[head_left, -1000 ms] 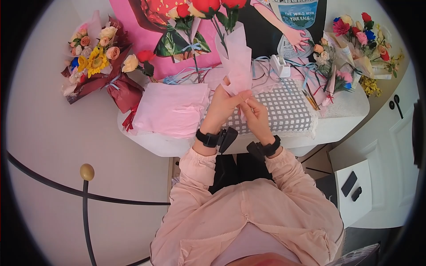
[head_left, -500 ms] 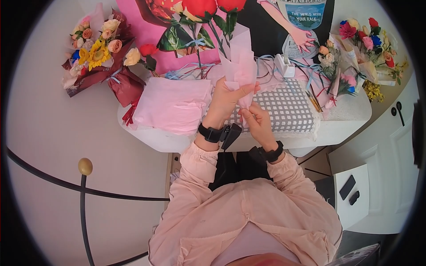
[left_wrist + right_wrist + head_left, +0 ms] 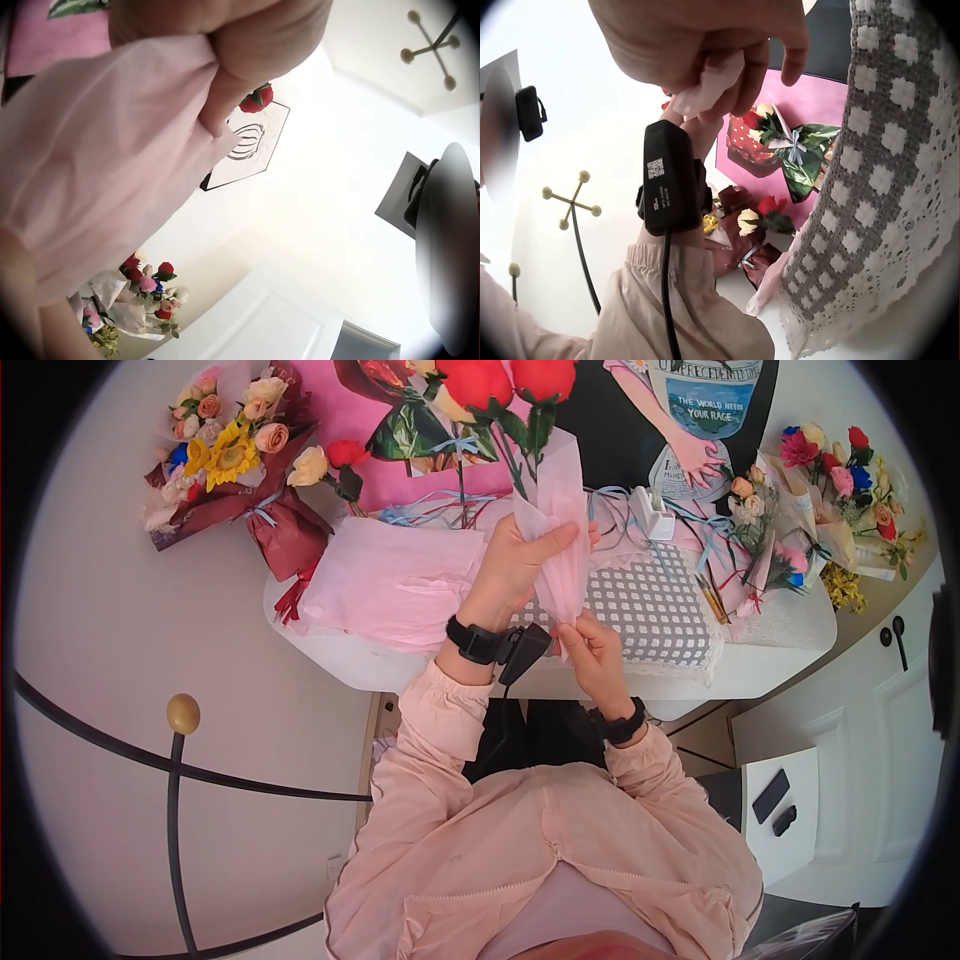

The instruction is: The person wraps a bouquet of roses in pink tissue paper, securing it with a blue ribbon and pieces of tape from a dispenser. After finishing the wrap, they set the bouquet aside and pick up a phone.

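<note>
Pink wrapping paper (image 3: 563,560) surrounds the stems of large red roses (image 3: 478,382), whose blooms stand above it. The left hand (image 3: 512,565) grips the wrapped part at mid-height, thumb across the front and fingertips showing at the far side. Below it, the right hand (image 3: 598,652) pinches the gathered bottom end of the paper. In the left wrist view the pink paper (image 3: 112,150) fills much of the left side. The right wrist view has the right hand (image 3: 705,45) with a paper tip (image 3: 714,84) coming out between its fingers.
A stack of pink sheets (image 3: 390,575) lies on the white table (image 3: 370,672), left of a grey-and-white checked cloth (image 3: 650,610). Wrapped bouquets stand at both sides. Ribbons, a white box (image 3: 655,518) and thin tools (image 3: 712,600) lie toward the back and right.
The wrapped roses and both hands have shifted slightly right in the view. The left hand has let more of the paper's front show, and the right hand has slid down to its lower end.
</note>
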Tool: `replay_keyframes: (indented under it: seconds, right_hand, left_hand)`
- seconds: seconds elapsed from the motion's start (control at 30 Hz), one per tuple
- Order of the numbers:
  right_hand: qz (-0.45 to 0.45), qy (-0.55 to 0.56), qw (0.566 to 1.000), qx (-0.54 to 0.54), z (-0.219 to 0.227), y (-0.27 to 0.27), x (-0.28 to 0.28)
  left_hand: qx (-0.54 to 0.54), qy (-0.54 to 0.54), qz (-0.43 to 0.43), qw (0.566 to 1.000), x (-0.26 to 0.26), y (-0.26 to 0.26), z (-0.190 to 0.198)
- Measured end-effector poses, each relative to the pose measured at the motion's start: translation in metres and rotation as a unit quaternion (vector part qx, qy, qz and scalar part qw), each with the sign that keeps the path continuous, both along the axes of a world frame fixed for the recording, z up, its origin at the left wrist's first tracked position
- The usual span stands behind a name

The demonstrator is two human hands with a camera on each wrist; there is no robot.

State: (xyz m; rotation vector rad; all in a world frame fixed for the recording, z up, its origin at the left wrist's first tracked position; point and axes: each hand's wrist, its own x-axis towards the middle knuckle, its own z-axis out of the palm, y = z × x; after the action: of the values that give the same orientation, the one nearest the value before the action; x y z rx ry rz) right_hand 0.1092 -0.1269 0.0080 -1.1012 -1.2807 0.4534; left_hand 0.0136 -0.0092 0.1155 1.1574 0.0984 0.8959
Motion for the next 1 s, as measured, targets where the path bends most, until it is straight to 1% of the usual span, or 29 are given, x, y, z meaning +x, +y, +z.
replay_keyframes:
  seconds: [0.23, 0.33, 0.43, 0.53, 0.63, 0.73, 0.83, 0.87, 0.93, 1.0]
  right_hand:
    - [0.024, 0.032, 0.999, -0.032, 0.002, -0.011, -0.005]
    - [0.028, 0.025, 0.999, -0.034, -0.003, -0.011, -0.004]
    - [0.038, 0.033, 0.998, -0.039, -0.005, -0.014, -0.005]
    - [0.048, 0.055, 0.996, -0.059, -0.002, -0.017, -0.006]
    - [0.055, 0.08, 0.993, -0.063, -0.003, -0.017, -0.005]
    - [0.052, 0.106, 0.992, -0.05, 0.007, -0.014, 0.0]
    - [0.052, 0.114, 0.991, -0.036, 0.019, -0.007, 0.008]
    - [0.056, 0.109, 0.992, -0.026, 0.022, -0.005, 0.009]
    - [0.062, 0.102, 0.993, -0.018, 0.021, -0.004, 0.006]
    - [0.064, 0.1, 0.993, -0.02, 0.015, -0.001, 0.002]
  left_hand:
    - [-0.011, 0.0, -0.011, 1.0, -0.002, 0.009, 0.011]
    - [-0.029, -0.03, -0.005, 0.999, -0.002, 0.012, 0.015]
    - [-0.046, -0.048, -0.017, 0.998, 0.001, 0.016, 0.016]
    - [-0.034, -0.075, -0.035, 0.996, 0.006, 0.025, 0.013]
    - [-0.037, -0.149, -0.092, 0.984, 0.003, 0.028, 0.009]
    - [-0.056, -0.178, -0.138, 0.973, -0.005, 0.019, -0.007]
    - [0.051, -0.05, -0.109, 0.991, -0.013, -0.004, -0.033]
    - [0.075, 0.028, -0.125, 0.989, -0.016, -0.009, -0.035]
    - [0.117, 0.178, -0.149, 0.966, -0.022, -0.02, -0.03]
    - [0.099, 0.209, -0.143, 0.962, -0.017, -0.019, -0.028]
